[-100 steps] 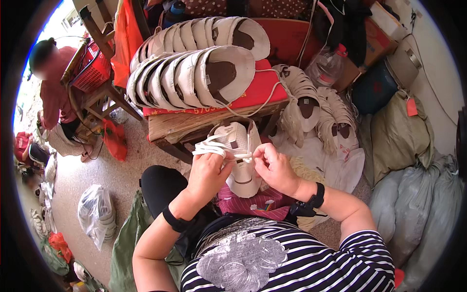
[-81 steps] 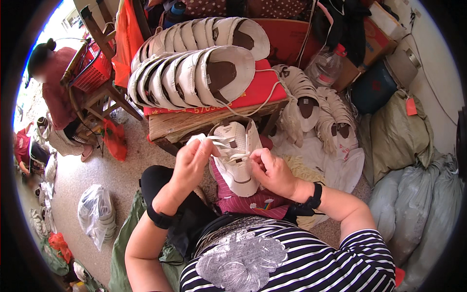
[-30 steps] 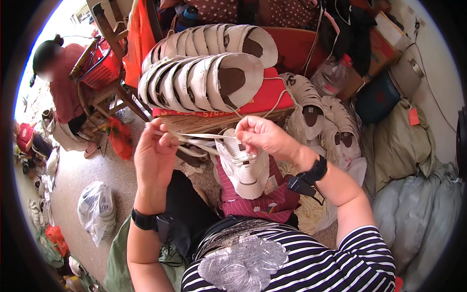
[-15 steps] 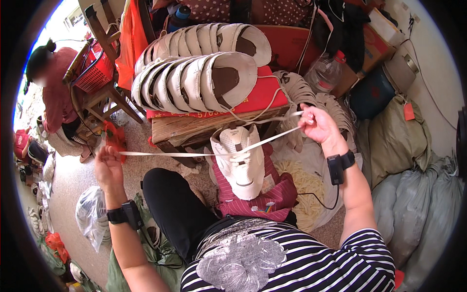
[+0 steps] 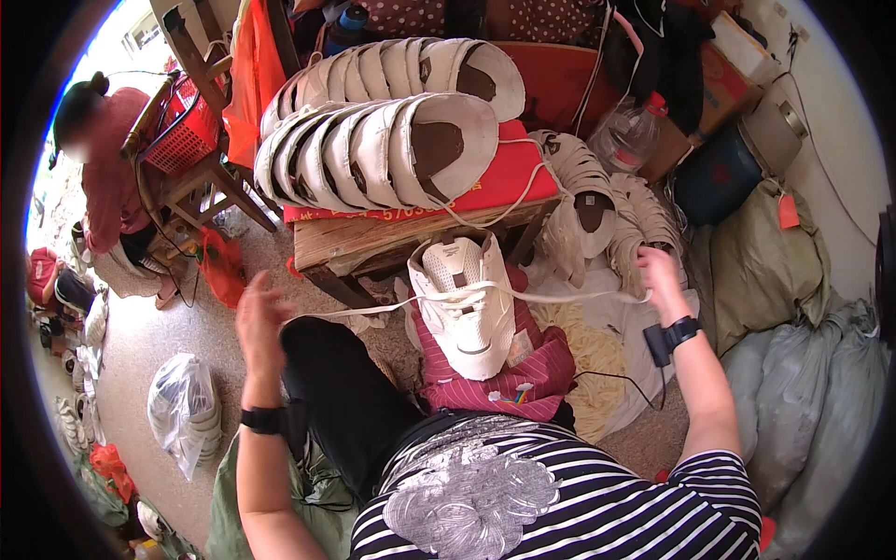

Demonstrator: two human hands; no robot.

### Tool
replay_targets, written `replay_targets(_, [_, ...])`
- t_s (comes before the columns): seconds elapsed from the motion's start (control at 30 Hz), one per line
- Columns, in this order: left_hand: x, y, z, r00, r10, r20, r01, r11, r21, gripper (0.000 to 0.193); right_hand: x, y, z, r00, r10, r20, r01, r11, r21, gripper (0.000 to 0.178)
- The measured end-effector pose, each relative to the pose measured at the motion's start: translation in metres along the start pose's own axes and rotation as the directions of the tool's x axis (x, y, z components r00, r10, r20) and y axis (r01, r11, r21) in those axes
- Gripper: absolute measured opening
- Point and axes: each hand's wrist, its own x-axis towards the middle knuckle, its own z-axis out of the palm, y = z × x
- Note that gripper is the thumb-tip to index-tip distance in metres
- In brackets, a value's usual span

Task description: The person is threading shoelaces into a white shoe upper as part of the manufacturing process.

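Observation:
A white shoe upper (image 5: pixel 465 331) rests toe toward me on the burgundy striped cloth (image 5: pixel 471 394) over my lap. Its white shoelace (image 5: pixel 569 297) crosses over the tongue and stretches out to both sides. At the right, my right hand (image 5: pixel 661 278) is closed on one end of the lace, which sags slightly. Above my knee on the left, my left hand (image 5: pixel 260 322) is closed at the other end; its fingers are a little blurred.
Rows of nested white shoe uppers (image 5: pixel 378 154) lie on a red box upon a wooden bench (image 5: pixel 364 245). More uppers (image 5: pixel 583 219) and a pile of pale laces (image 5: pixel 588 355) are at the right. Filled sacks (image 5: pixel 803 373) line the right wall. A co-worker (image 5: pixel 112 177) sits at far left.
Both hands have come down toward me, the left one also inward and the right one outward. The shoelace now lies crossed closer to the shoe's tongue.

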Motion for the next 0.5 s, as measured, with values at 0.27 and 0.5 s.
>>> replay_targets(0.27, [-0.067, 0.005, 0.132, 0.948, -0.014, 0.319, 0.029, 0.999, -0.042, 0.026, -0.15, -0.072, 0.19, 0.631, -0.37, 0.682, 0.361, 0.918, 0.164, 0.012])
replay_targets(0.5, [-0.079, -0.011, 0.153, 0.922, 0.006, 0.388, -0.034, 0.997, 0.064, 0.027, -0.162, -0.093, 0.196, 0.54, -0.182, 0.822, 0.444, 0.891, -0.094, 0.01])
